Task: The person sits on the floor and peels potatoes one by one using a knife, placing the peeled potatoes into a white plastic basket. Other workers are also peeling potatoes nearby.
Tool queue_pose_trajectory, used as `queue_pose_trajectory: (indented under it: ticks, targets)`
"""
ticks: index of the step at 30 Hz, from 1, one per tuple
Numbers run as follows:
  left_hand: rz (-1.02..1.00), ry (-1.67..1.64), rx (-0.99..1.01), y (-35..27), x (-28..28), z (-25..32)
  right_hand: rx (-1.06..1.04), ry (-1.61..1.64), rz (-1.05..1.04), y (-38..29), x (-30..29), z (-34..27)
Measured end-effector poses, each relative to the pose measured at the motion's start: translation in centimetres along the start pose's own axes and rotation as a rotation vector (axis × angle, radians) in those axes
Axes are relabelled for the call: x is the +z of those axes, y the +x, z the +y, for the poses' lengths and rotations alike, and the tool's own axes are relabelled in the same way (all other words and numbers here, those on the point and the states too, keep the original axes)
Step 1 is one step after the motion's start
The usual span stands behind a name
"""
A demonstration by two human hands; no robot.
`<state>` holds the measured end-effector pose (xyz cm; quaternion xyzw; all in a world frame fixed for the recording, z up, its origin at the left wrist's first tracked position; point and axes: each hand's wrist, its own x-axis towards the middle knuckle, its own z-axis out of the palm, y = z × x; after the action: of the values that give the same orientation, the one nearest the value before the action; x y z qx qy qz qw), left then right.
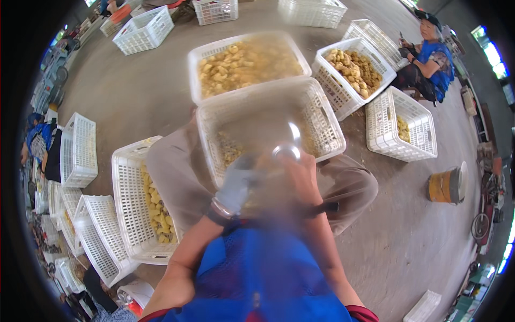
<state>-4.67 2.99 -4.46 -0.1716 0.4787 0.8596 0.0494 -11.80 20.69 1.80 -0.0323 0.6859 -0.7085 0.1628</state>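
Note:
A smeared patch blurs the middle of the head view. My left hand (pixel 237 183), in a grey-white glove, is over the near part of a white plastic crate (pixel 332 120) between my knees; what its fingers touch is blurred. My right hand (pixel 303 165), ungloved as far as it shows, is close beside it at a shiny metal ring-shaped thing (pixel 286 152); its grip is unclear. Small scraps (pixel 229 147) lie in the crate's bottom. Just beyond stands a crate filled with ginger roots (pixel 225 70). Peeled-looking yellow pieces (pixel 161 217) lie in the crate by my left knee.
To the right are a crate heaped with ginger (pixel 354 72), a crate with some yellow pieces (pixel 396 149) and a yellow bucket (pixel 440 186). A seated co-worker (pixel 436 60) is at the upper right, another (pixel 40 137) at the far left. Several white crates (pixel 96 237) stand at left.

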Motion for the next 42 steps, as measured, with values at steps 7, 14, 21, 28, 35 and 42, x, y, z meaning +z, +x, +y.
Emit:
queue_pose_trajectory:
  ticks: [7,14,21,28,35,42]
  targets:
    - [-0.06,-0.045,0.02,-1.5,0.2,2.4,-0.25,-0.046,-0.129,0.5,3.0,0.7]
    - [-0.119,0.075,-0.17,-3.7,0.4,4.0,-0.189,-0.062,-0.161,0.3,2.7,1.6]
    - [-0.151,0.461,-0.035,-2.7,-0.1,2.2,0.127,-0.002,-0.23,0.6,2.5,2.1]
    - [-0.097,0.674,0.163,-3.9,0.5,1.9,0.101,-0.033,-0.105,0.7,3.0,4.9]
    - [-0.028,0.4,0.04,-5.5,-0.2,2.4,0.106,-0.047,0.018,3.9,-1.0,5.4]
    - [0.229,0.5,-0.039,-3.6,0.2,2.1,-0.23,-0.153,-0.12,3.5,1.0,5.1]
